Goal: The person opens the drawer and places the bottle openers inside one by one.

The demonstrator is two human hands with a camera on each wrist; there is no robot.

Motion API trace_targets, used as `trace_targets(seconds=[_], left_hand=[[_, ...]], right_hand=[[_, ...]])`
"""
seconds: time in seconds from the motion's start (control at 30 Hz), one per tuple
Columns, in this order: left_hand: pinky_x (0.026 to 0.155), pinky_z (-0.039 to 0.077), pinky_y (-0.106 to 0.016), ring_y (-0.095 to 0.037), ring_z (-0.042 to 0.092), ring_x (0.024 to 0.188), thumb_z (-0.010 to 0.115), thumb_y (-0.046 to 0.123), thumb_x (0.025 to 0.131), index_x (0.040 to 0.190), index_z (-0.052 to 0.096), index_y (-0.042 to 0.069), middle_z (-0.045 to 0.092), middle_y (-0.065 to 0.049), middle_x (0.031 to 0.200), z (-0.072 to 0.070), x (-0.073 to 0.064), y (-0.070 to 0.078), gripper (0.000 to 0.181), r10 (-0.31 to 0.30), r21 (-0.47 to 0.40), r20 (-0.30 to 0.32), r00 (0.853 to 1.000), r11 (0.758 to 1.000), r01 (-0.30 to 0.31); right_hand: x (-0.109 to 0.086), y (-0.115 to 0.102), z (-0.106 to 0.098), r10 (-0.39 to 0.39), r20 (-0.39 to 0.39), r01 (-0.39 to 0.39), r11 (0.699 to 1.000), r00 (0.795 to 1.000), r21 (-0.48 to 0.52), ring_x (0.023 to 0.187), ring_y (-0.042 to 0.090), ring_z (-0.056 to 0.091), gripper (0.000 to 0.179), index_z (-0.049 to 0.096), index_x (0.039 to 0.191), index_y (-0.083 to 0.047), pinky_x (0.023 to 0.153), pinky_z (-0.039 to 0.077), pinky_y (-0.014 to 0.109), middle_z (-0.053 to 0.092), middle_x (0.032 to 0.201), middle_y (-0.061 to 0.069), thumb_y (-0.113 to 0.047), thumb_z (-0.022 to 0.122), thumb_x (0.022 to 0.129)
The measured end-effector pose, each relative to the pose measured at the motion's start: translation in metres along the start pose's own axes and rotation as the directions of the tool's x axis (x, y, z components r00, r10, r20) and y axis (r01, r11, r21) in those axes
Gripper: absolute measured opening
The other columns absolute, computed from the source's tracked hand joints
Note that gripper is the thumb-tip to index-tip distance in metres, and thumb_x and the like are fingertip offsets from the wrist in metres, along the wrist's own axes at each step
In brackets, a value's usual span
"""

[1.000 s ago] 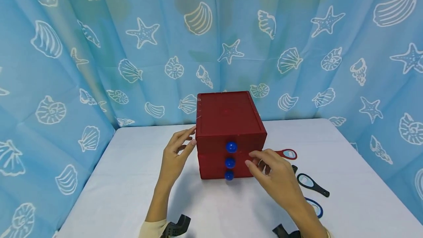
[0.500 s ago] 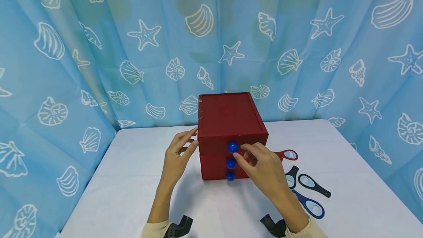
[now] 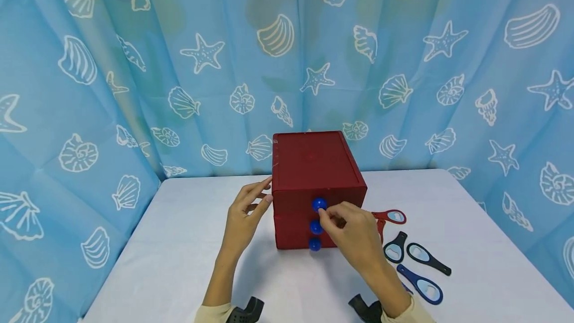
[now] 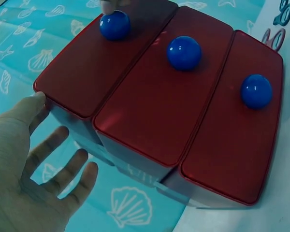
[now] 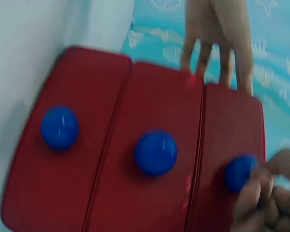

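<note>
A dark red box of three stacked drawers (image 3: pixel 316 163) stands on the white table, with a round blue knob on each drawer front. My right hand (image 3: pixel 356 236) is at the top knob (image 3: pixel 319 204); thumb and forefinger pinch its edge, the other fingers curled. In the right wrist view these fingers are blurred against the knob (image 5: pixel 239 171). My left hand (image 3: pixel 242 216) touches the box's left side near the upper front corner. The left wrist view shows that hand (image 4: pixel 34 164) with its fingers spread along the side. All the drawers appear closed.
Right of the box lie several small handled tools with oval heads and pale centres: a red one (image 3: pixel 395 217), black ones (image 3: pixel 429 259) and a blue one (image 3: pixel 420 283). A blue shell-patterned curtain (image 3: pixel 215 88) hangs behind the white table (image 3: pixel 179 243).
My right hand has moved left from beside the box's right front to the top knob and closed its fingertips on it. My left hand keeps its place on the box's side.
</note>
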State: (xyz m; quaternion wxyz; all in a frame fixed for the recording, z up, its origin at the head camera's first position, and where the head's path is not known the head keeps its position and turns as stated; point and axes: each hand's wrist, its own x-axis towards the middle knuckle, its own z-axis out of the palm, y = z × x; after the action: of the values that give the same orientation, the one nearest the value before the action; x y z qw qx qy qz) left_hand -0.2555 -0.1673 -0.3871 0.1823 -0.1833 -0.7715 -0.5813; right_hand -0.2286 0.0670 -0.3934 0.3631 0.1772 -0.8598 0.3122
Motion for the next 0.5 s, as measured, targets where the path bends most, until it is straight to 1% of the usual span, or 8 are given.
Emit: trace_targets(seconds=[0.1, 0.17, 0.23, 0.3, 0.37, 0.5], left_hand=[[0.091, 0.051, -0.047, -0.019, 0.059, 0.110, 0.063, 0.018, 0.100, 0.141, 0.060, 0.015, 0.059, -0.012, 0.129, 0.0009, 0.0006, -0.0002, 0.041, 0.005, 0.000, -0.004, 1.000, 1.000, -0.005], [0.091, 0.051, -0.047, -0.020, 0.059, 0.111, 0.063, 0.018, 0.100, 0.141, 0.060, 0.016, 0.059, -0.011, 0.129, 0.0013, 0.0010, 0.0001, 0.041, 0.003, 0.004, -0.006, 1.000, 1.000, -0.003], [0.091, 0.051, -0.046, -0.020, 0.058, 0.111, 0.063, 0.018, 0.100, 0.141, 0.060, 0.017, 0.059, -0.010, 0.129, 0.0014, 0.0011, 0.0003, 0.041, -0.001, 0.007, -0.008, 1.000, 1.000, 0.001], [0.091, 0.051, -0.044, -0.019, 0.058, 0.111, 0.064, 0.018, 0.100, 0.141, 0.060, 0.019, 0.059, -0.008, 0.128, 0.0011, 0.0006, 0.0002, 0.041, -0.009, 0.011, -0.010, 1.000, 1.000, 0.009], [0.091, 0.051, -0.044, -0.019, 0.058, 0.110, 0.064, 0.018, 0.100, 0.141, 0.060, 0.020, 0.060, -0.008, 0.128, 0.0010, 0.0001, -0.0006, 0.041, -0.010, 0.006, -0.012, 1.000, 1.000, 0.010], [0.092, 0.050, -0.048, -0.019, 0.058, 0.111, 0.064, 0.018, 0.100, 0.141, 0.060, 0.019, 0.059, -0.010, 0.128, 0.0015, -0.0007, -0.0023, 0.041, -0.009, -0.011, -0.006, 1.000, 1.000, 0.009]], right_hand=[[0.0007, -0.0018, -0.0011, -0.013, -0.023, 0.012, 0.999, 1.000, -0.040, 0.059, 0.004, 0.051, 0.017, 0.071, 0.077, -0.010, 0.050, 0.049, 0.020, 0.055, 0.069, -0.007, -0.013, 0.088, 0.076], [0.0015, -0.0034, -0.0014, 0.013, -0.009, -0.014, 0.997, 1.000, -0.076, 0.059, 0.005, 0.050, 0.021, 0.072, 0.082, -0.008, 0.049, 0.047, 0.020, 0.053, 0.070, -0.006, -0.019, 0.090, 0.076], [0.0017, -0.0046, -0.0007, 0.052, 0.020, -0.050, 0.994, 0.998, -0.096, 0.059, 0.006, 0.049, 0.026, 0.073, 0.087, -0.007, 0.049, 0.046, 0.020, 0.052, 0.071, -0.005, -0.023, 0.090, 0.076], [0.0011, -0.0051, 0.0010, 0.077, 0.045, -0.072, 0.993, 0.996, -0.097, 0.060, 0.007, 0.050, 0.030, 0.075, 0.092, -0.005, 0.050, 0.046, 0.020, 0.052, 0.072, -0.005, -0.025, 0.090, 0.076], [0.0003, -0.0049, 0.0031, 0.079, 0.055, -0.075, 0.994, 0.995, -0.082, 0.061, 0.007, 0.051, 0.030, 0.075, 0.094, -0.004, 0.051, 0.048, 0.020, 0.053, 0.072, -0.004, -0.024, 0.089, 0.078], [-0.0014, -0.0026, 0.0059, 0.047, 0.014, -0.046, 0.998, 0.999, -0.047, 0.060, 0.007, 0.052, 0.026, 0.074, 0.091, -0.004, 0.051, 0.049, 0.020, 0.053, 0.072, -0.004, -0.021, 0.089, 0.077]])
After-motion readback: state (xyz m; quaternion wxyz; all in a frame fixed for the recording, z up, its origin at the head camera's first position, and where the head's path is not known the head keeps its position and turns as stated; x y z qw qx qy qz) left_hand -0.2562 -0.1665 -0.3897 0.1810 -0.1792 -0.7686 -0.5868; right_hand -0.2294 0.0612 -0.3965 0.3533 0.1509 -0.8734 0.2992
